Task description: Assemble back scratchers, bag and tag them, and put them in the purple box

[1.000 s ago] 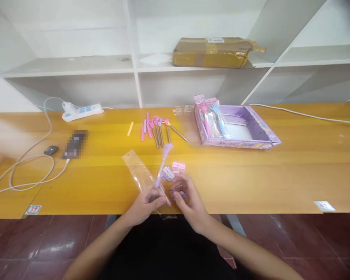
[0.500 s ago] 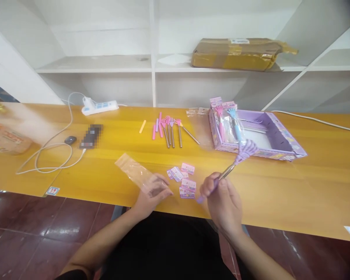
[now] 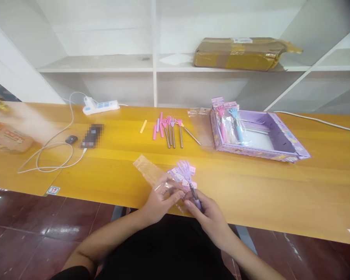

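Observation:
Near the table's front edge, my left hand (image 3: 163, 196) is closed on a clear plastic bag (image 3: 148, 169), which sticks out to the upper left. My right hand (image 3: 208, 212) grips a purple hand-shaped scratcher (image 3: 185, 171) by its handle, its claw end pointing up and away. The fingertips of both hands are close together at the bag's near end. Small printed cards (image 3: 175, 174) lie partly hidden behind the scratcher and hands. Farther back are several scratchers (image 3: 173, 134) with metal rods, beside pink and purple sleeves (image 3: 158, 126).
A purple tray box (image 3: 286, 136) at the right holds packed pink and blue scratchers (image 3: 237, 124). More clear bags (image 3: 200, 120) lie left of it. On the left are a phone (image 3: 91, 136), cable, black mouse (image 3: 71, 139) and power strip (image 3: 101, 107). A taped carton (image 3: 239, 53) sits on the shelf.
My right hand has moved left with the purple scratcher, bringing it over the cards and beside my left hand. My left hand and the bag have shifted right.

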Available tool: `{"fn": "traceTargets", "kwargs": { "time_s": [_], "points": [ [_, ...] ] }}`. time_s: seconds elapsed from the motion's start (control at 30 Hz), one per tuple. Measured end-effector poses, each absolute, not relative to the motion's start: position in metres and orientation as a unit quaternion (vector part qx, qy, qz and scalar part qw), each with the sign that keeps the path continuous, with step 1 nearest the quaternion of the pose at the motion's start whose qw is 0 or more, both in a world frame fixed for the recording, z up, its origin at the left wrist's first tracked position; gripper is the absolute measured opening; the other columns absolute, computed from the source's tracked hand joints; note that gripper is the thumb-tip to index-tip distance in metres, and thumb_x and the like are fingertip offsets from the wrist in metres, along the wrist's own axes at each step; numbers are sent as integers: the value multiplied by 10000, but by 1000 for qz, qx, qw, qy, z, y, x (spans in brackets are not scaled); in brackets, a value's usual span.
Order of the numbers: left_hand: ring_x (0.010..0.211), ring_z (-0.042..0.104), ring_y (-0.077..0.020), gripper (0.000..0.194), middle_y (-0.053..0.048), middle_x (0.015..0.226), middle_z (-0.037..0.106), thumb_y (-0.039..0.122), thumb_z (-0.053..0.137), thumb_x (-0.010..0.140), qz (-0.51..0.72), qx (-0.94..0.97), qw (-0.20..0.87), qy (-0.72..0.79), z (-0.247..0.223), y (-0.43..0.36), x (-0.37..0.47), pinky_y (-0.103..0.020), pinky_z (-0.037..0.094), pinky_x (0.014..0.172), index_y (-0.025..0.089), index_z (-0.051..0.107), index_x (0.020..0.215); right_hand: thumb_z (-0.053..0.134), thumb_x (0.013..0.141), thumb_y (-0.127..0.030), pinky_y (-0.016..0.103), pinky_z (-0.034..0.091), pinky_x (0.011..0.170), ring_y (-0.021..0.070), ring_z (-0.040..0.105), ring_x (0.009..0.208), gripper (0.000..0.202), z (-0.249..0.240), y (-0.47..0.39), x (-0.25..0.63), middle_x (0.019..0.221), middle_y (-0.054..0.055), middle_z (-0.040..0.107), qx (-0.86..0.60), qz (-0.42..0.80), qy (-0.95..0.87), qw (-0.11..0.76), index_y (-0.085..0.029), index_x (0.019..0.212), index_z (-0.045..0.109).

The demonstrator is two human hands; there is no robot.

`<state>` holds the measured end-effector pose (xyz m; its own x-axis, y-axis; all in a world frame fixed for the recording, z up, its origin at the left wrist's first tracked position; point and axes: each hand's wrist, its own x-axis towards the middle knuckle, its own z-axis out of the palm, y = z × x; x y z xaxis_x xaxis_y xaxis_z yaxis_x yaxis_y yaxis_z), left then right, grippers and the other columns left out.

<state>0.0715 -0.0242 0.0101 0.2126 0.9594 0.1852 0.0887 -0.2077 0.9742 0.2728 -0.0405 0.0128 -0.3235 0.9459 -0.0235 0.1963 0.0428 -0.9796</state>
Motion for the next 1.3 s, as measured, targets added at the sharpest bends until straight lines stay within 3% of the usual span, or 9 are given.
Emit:
{"fn": "traceTargets", "kwargs": {
  "time_s": [0.1, 0.23, 0.33, 0.43, 0.57, 0.77, 0.97, 1.1, 1.3],
  "points": [
    [1064, 651, -230, 233, -73, 1062, 685, 421, 684, 1022, 467, 641, 470, 388, 5, -25, 70, -397, 512, 1045, 210, 784, 1034, 578, 1044, -545, 259, 423, 633, 138, 433, 649, 373, 10, -38, 272, 737, -27, 515, -459, 520, -628, 352, -216, 866, 585],
    [976, 669, -216, 259, -69, 1017, 706, 436, 690, 1017, 492, 586, 509, 395, -2, -21, 55, -339, 546, 910, 196, 789, 1017, 570, 1051, -535, 254, 368, 594, 127, 385, 617, 371, 4, -36, 274, 697, -47, 447, -457, 516, -638, 342, -218, 859, 568],
    [882, 668, -187, 269, -48, 930, 718, 418, 674, 1031, 495, 563, 513, 418, -3, -18, 44, -296, 532, 823, 200, 815, 959, 558, 1066, -517, 257, 369, 601, 127, 402, 617, 355, 0, -35, 277, 710, -40, 487, -464, 497, -651, 338, -215, 884, 593],
    [866, 657, -177, 252, -31, 862, 708, 380, 684, 1029, 511, 558, 485, 438, -2, -16, 39, -287, 518, 834, 204, 815, 903, 527, 1090, -505, 263, 406, 643, 140, 474, 661, 340, -1, -35, 283, 783, -12, 583, -467, 470, -666, 343, -213, 945, 622],
    [798, 641, -168, 303, -26, 820, 676, 385, 710, 1010, 561, 512, 478, 441, -9, -12, 38, -286, 516, 772, 191, 756, 781, 362, 1149, -480, 272, 422, 659, 160, 530, 689, 405, 0, -39, 296, 799, 8, 598, -449, 438, -691, 358, -220, 958, 606],
    [747, 670, -174, 317, -33, 762, 705, 459, 797, 937, 607, 424, 498, 450, -23, -8, 39, -301, 544, 771, 180, 761, 791, 368, 1149, -473, 278, 417, 616, 176, 575, 617, 443, 9, -39, 301, 728, 24, 645, -461, 325, -787, 251, -234, 858, 601],
    [670, 629, -132, 359, -3, 723, 691, 500, 906, 819, 678, 330, 497, 430, -13, -7, 41, -255, 534, 673, 184, 740, 786, 328, 1153, -459, 287, 482, 652, 218, 706, 686, 468, 5, -34, 299, 818, 61, 753, -491, 244, -817, 182, -242, 996, 712],
    [644, 601, -122, 389, 9, 670, 651, 510, 873, 858, 688, 328, 488, 425, -8, -6, 40, -240, 500, 637, 181, 700, 742, 310, 1155, -466, 295, 499, 661, 229, 729, 702, 477, 3, -32, 301, 844, 59, 778, -500, 237, -816, 169, -250, 1079, 729],
    [688, 639, -146, 393, -10, 708, 687, 532, 836, 890, 647, 370, 504, 436, -17, -7, 37, -279, 531, 718, 183, 713, 759, 301, 1154, -483, 302, 505, 668, 235, 726, 700, 496, 3, -31, 302, 843, 63, 781, -496, 243, -819, 158, -251, 1082, 734]
  ]
}}
